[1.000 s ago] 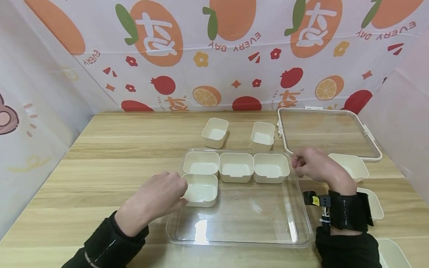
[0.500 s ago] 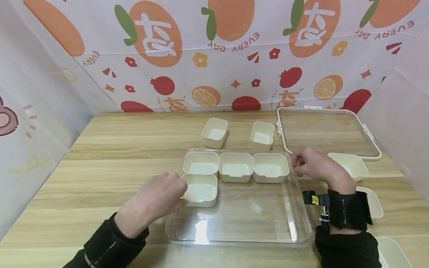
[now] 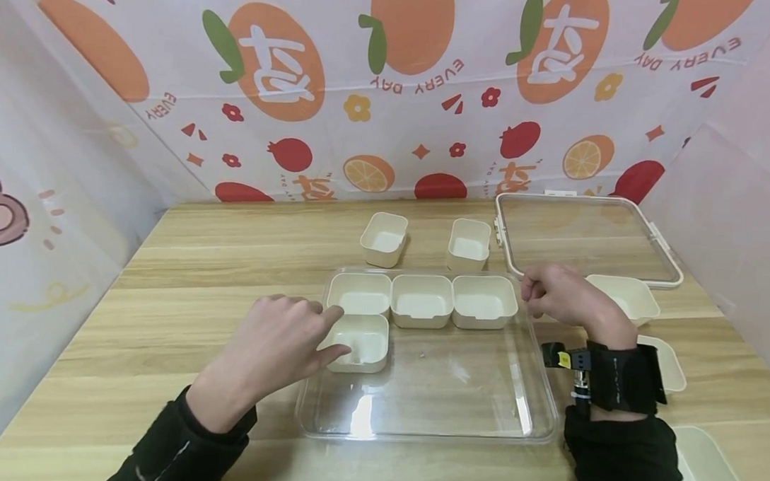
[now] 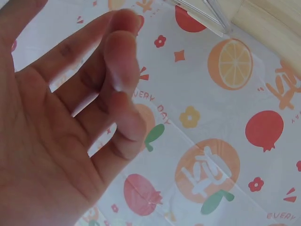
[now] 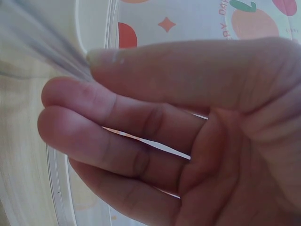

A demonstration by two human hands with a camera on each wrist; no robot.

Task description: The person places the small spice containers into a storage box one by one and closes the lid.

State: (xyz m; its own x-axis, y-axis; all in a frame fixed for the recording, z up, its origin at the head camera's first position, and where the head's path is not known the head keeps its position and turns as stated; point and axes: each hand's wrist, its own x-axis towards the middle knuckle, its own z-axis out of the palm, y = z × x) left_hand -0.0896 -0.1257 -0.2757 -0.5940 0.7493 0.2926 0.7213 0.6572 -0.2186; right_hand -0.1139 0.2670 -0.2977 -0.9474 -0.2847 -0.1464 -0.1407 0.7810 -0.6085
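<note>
The left hand (image 3: 273, 344), fingers loose and holding nothing, is near the front cream box (image 3: 371, 343), mid-frame; the right hand (image 3: 563, 296) pinches the rim of the clear tray (image 3: 436, 405), lower centre, probably light, stiff, slippery, best held by its edges

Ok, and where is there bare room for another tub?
Mainly the wooden table left of the clear tray, beyond the left hand, and the tray's front floor, right of the front-left tub. Crowded: the tray's back, three tubs abreast, and the table's right, with the lid, three loose tubs and the right hand.
</note>
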